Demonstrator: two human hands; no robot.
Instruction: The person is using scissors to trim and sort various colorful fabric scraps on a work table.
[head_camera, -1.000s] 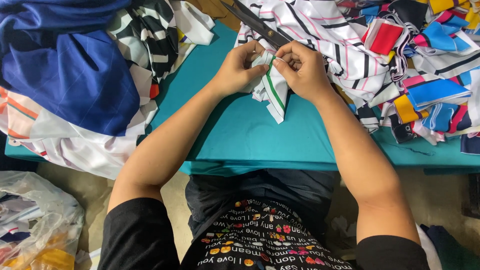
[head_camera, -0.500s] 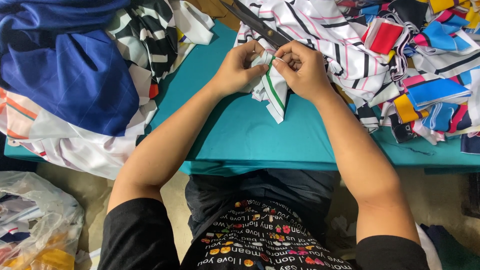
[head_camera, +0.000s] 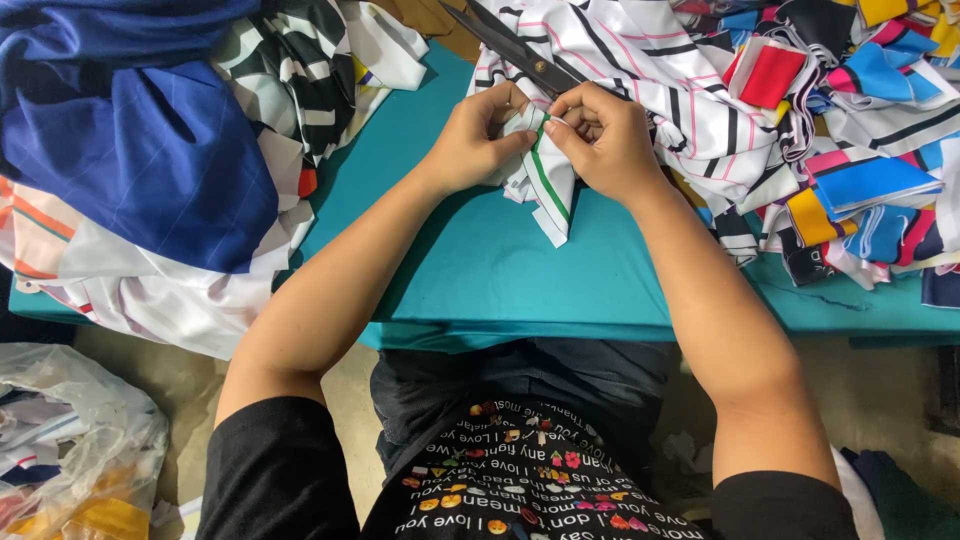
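Left hand (head_camera: 475, 140) & right hand (head_camera: 600, 140) both pinching white strip (head_camera: 545, 190) w/ green stripe; scissors (head_camera: 520, 50) lying at 12 o'clock on worktop (head_camera: 480, 270).

Bare teal table (head_camera: 480, 280) lies open between 2 forearms. Blue and striped cloth pile (head_camera: 150, 150) blocks the left; scissors (head_camera: 515, 45) and colourful fabric heap (head_camera: 800, 120) crowd the right.
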